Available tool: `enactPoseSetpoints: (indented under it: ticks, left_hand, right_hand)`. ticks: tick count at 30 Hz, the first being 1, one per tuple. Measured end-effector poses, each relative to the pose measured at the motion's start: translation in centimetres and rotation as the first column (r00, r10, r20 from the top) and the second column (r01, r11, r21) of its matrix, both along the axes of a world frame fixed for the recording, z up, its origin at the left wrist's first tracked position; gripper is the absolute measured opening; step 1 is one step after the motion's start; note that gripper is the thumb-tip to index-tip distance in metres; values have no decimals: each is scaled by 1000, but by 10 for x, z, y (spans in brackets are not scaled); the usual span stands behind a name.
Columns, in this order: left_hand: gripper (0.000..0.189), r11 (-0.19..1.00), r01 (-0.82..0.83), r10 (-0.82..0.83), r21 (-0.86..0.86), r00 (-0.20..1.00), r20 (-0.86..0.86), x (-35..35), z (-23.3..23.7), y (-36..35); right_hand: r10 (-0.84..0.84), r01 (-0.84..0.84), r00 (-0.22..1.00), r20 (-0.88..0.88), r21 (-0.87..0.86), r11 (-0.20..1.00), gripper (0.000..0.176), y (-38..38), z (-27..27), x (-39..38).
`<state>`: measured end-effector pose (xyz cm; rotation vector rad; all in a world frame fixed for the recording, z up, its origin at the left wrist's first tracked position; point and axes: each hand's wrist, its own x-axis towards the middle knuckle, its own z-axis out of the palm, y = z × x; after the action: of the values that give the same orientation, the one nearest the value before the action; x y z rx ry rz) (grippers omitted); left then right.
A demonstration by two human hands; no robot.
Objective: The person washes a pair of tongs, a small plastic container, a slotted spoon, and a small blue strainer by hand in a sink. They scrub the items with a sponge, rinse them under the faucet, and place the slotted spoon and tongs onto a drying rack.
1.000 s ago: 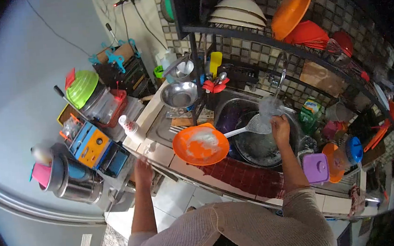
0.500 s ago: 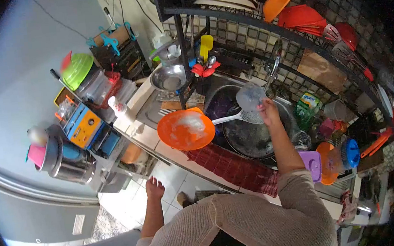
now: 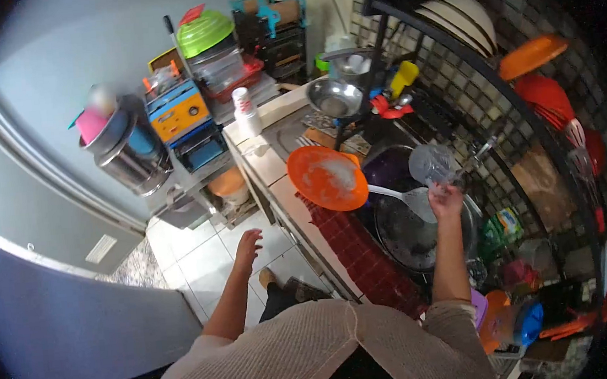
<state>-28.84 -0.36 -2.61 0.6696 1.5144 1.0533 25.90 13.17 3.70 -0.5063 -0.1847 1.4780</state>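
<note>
Above the dark pan (image 3: 421, 237): R hand (image 3: 445, 198) is raised, fingers closed round the base of a clear cup (image 3: 431, 164).
Clear cup: held up in the air, just beside the tap (image 3: 482, 148). Can't tell if they touch. See-through and blurred, contents not readable.
L hand (image 3: 248, 249): hangs low over the pale floor tiles (image 3: 202, 258), fingers spread wide, holding nothing, well apart from the counter (image 3: 266, 164).
Dark pan: big, round, wet-looking, sits in the basin. A purple bowl (image 3: 386, 172) lies just behind it.
Orange plate (image 3: 327, 178): at the counter edge, face tilted toward the camera, w/ white suds across the middle.
White slotted spatula (image 3: 408, 199): handle runs from the plate rim and the blade lies over the pan, just left of the R hand.
Steel bowl (image 3: 334, 98): farther back on the counter, shiny inside showing.
Red cloth (image 3: 347, 246): draped over the counter front, below the plate.
Wire rack (image 3: 483, 72): dark rail arcs overhead. White plates (image 3: 464, 13) stand on edge in it, w/ an orange bowl (image 3: 532, 56) and red dishes (image 3: 546, 99) farther along. Its post stands betw. the steel bowl and the basin.
Past the counter: white bottle (image 3: 243, 112), blue-and-orange box (image 3: 180, 114), green bowl (image 3: 204, 32) atop clear tubs, steel pot (image 3: 126, 150) w/ a pink piece on it.
By R elbow: purple lid (image 3: 478, 304) and blue lid (image 3: 528, 323), partly hidden by the sleeve.
</note>
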Motion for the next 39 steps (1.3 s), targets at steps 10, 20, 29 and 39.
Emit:
enactPoseSetpoints:
  ticks: [10, 20, 29, 39]
  left_hand:
    - [26, 764, 374, -253, 526, 923, -289, 33, 124, 124]
    - [26, 256, 712, -483, 653, 680, -552, 40, 233, 240]
    - [97, 88, 721, -316, 687, 674, -667, 66, 253, 282]
    - [100, 123, 748, -14, 652, 659, -752, -79, 269, 376]
  right_hand:
    - [-71, 82, 917, -392, 12, 997, 19, -52, -34, -29]
    - [-133, 88, 848, -513, -112, 990, 15, -23, 46, -137]
    - [-29, 40, 984, -173, 60, 997, 11, 71, 100, -321]
    - [363, -396, 893, 266, 79, 915, 45, 148, 150, -430]
